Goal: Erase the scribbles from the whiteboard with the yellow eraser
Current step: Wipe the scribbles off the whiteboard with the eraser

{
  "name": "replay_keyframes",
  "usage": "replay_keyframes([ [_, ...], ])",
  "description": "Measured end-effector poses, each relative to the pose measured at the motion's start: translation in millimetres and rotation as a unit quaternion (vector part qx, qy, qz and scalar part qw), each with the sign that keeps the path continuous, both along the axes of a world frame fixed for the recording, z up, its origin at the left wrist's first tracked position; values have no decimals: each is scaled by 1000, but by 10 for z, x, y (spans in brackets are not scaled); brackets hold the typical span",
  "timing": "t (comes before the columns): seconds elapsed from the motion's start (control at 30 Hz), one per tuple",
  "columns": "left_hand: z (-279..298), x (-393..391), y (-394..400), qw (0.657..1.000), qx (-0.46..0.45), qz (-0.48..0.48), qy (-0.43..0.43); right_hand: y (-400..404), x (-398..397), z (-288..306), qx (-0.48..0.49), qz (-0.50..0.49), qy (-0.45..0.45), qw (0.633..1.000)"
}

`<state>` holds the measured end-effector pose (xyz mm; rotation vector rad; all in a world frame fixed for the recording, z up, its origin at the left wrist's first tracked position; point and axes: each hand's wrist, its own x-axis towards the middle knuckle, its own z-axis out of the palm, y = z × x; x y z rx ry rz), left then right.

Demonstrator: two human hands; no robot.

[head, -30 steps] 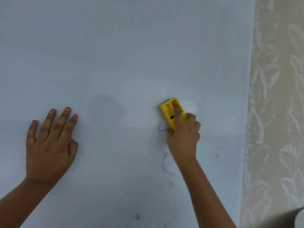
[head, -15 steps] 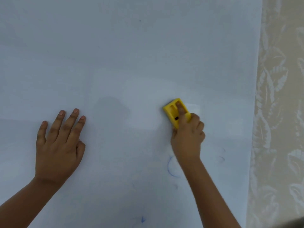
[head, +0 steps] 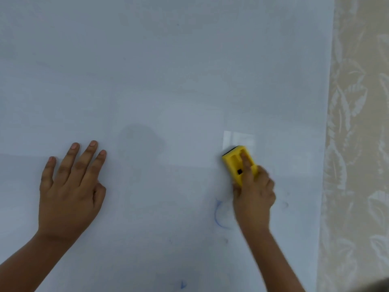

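Note:
The whiteboard (head: 168, 70) fills most of the view. My right hand (head: 253, 197) grips the yellow eraser (head: 235, 163) and presses it flat on the board, index finger along its top. Just left of my right wrist curves a blue scribble (head: 217, 213). A small blue mark (head: 182, 284) sits near the bottom edge, and faint smudges (head: 285, 204) lie right of the hand. My left hand (head: 69, 186) lies flat on the board at the left, fingers spread, holding nothing.
The whiteboard's right edge (head: 328, 123) meets a beige leaf-patterned wall covering (head: 357, 144). A bright window reflection (head: 239, 139) shows on the board just above the eraser.
The small blue mark left of the eraser is gone since a second ago. The eraser and right hand have shifted slightly right and down; the left hand stays planted.

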<state>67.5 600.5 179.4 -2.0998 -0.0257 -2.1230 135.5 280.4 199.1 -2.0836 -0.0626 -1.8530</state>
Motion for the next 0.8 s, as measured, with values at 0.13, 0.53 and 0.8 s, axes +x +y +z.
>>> replay_keyframes([
  [0.13,-5,0,43,1000,4,1,8,407,-85,-964,-122,12,-46,991],
  [0.53,-11,8,12,1000,0,-17,-2,-126,46,-659,23,38,30,999],
  [0.8,-24,28,48,1000,7,-26,8,-911,230,-1128,58,43,96,993],
])
